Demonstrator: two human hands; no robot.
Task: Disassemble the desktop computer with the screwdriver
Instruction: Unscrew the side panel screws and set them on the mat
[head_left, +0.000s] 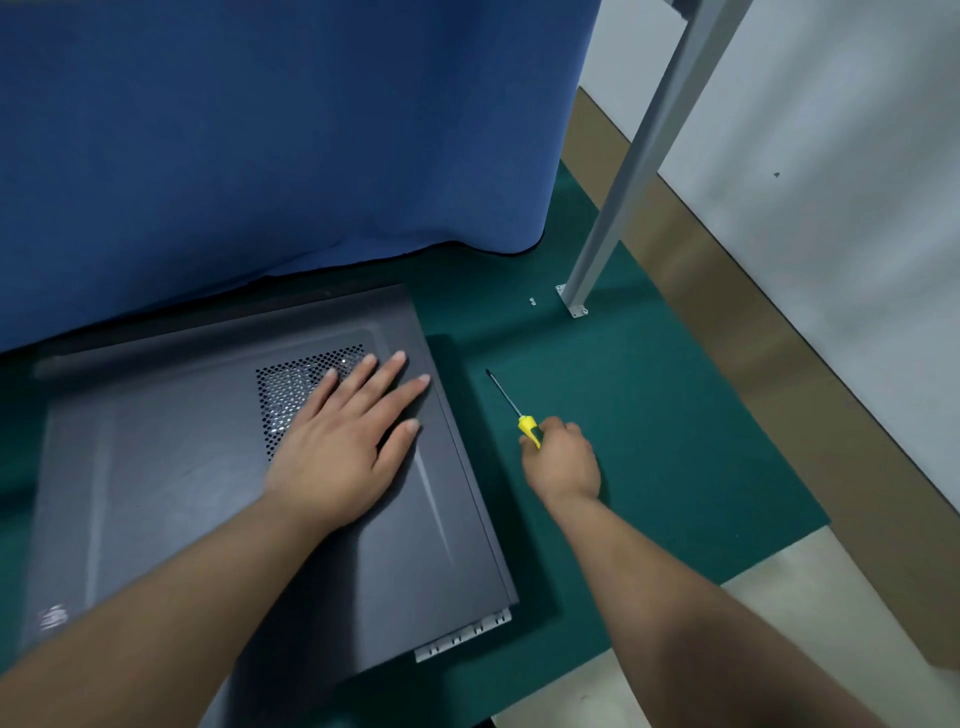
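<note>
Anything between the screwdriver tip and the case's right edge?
Nothing visible. The right hand grips the screwdriver over bare green mat, just right of the case. The left hand lies flat on the case's top panel, inside that edge. Two small screws lie farther back, clear.

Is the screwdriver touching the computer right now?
No, the right hand holds the screwdriver over the green mat, beside the computer with a gap between them.
</note>
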